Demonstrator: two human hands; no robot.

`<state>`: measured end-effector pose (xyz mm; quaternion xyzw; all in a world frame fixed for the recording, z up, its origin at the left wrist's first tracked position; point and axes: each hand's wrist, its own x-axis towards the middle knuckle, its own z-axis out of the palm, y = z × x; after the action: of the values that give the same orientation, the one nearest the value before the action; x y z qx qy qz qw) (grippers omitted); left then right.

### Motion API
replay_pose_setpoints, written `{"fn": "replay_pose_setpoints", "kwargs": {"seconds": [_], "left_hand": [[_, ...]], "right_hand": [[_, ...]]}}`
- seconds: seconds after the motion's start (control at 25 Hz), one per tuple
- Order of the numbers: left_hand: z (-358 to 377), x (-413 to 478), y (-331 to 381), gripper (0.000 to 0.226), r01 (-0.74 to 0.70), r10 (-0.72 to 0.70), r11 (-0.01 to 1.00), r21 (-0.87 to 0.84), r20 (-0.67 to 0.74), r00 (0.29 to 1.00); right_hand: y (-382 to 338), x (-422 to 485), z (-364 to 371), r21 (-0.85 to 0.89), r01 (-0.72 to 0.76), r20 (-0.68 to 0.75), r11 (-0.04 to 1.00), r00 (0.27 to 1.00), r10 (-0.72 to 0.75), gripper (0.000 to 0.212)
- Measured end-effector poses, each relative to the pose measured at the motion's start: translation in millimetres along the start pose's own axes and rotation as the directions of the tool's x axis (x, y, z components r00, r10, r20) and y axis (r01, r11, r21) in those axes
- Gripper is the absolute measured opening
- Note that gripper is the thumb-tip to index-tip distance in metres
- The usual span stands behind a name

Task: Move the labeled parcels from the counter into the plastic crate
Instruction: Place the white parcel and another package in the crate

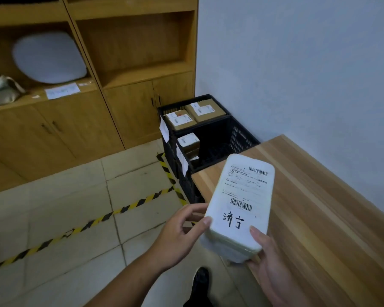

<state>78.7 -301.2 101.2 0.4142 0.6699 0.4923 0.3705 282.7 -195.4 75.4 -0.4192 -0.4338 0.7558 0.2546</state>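
Note:
A white foam parcel (239, 202) with a barcode label and black handwritten characters is held over the near corner of the wooden counter (319, 207). My left hand (182, 233) grips its near left corner, thumb on top. My right hand (268, 262) holds it from below at the near right corner, thumb on the top face. Beyond the counter's end two black plastic crates stand on the floor: the nearer crate (237, 138) holds small labeled cardboard boxes (188, 141) at its left side, the farther crate (175, 107) holds labeled boxes (201, 111) near its top.
Wooden shelving with cupboards (120, 85) lines the back wall, holding a white cushion-like parcel (49, 57) and a beige bag (0, 89). Yellow-black hazard tape (111, 214) crosses the tiled floor. A white wall (308, 63) runs along the counter's right side. My shoe (201, 282) shows below.

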Motion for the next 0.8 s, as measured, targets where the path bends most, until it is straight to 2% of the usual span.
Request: {"fn": "replay_pose_setpoints", "kwargs": {"seconds": [0.12, 0.32, 0.48, 0.64, 0.8], "left_hand": [[-33, 74, -9, 0.038, 0.042, -0.043, 0.996, 0.075, 0.013, 0.999], [-97, 183, -3, 0.028, 0.085, -0.089, 0.984, 0.156, 0.013, 0.996], [-141, 270, -6, 0.033, 0.085, -0.091, 0.991, 0.104, 0.049, 0.995], [-183, 375, -27, 0.036, 0.129, -0.137, 0.99, 0.059, 0.173, 0.975], [-226, 486, -47, 0.027, 0.119, -0.131, 0.991, 0.058, 0.326, 0.936]], "right_hand": [[-5, 76, 21, 0.064, -0.054, 0.021, 0.996, 0.998, 0.052, 0.081], [-37, 182, 74, 0.093, -0.085, 0.052, 0.992, 0.995, 0.08, 0.062], [-70, 252, 111, 0.114, -0.093, 0.031, 0.989, 0.995, 0.091, 0.055], [-85, 338, 141, 0.125, -0.086, -0.115, 0.988, 0.988, 0.101, 0.054], [-94, 421, 184, 0.179, -0.066, -0.358, 0.982, 0.925, 0.128, 0.054]]}}
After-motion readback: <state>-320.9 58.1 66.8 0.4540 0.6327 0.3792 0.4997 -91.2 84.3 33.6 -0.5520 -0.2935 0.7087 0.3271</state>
